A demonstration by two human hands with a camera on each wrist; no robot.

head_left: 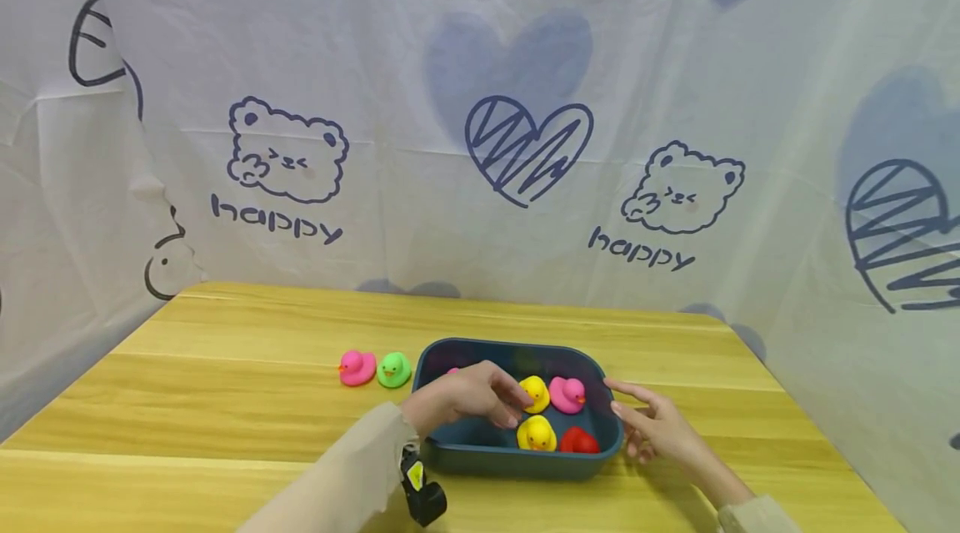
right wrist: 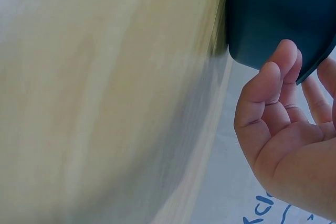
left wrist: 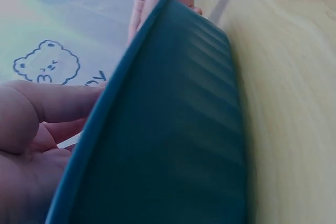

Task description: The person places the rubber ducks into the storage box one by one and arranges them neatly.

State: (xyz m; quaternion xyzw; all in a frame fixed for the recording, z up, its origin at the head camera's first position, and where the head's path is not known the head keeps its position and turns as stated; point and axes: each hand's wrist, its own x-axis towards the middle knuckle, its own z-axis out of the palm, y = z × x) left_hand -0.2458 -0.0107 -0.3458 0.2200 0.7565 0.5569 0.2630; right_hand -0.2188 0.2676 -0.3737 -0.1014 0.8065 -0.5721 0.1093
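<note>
A dark teal bin (head_left: 517,466) stands on the table with several rubber ducks inside. My left hand (head_left: 476,395) reaches in over the near left part of it, fingers loosely bent, the fingertips beside a yellow duck (head_left: 536,394). No duck shows between thumb and fingers in the left wrist view, where the bin wall (left wrist: 163,114) hides part of the hand. Nearer the front lie another yellow duck (head_left: 537,434) and a red duck (head_left: 579,440); a pink duck (head_left: 567,394) sits behind. At the bin's right end my right hand (head_left: 660,429) rests its fingertips against the rim and outer wall.
Left of the bin, a pink duck (head_left: 357,368) and a green duck (head_left: 393,369) sit on the wooden table (head_left: 247,399). A printed cloth (head_left: 405,99) hangs behind the table and along its sides. A black camera (head_left: 423,493) is strapped to the left wrist.
</note>
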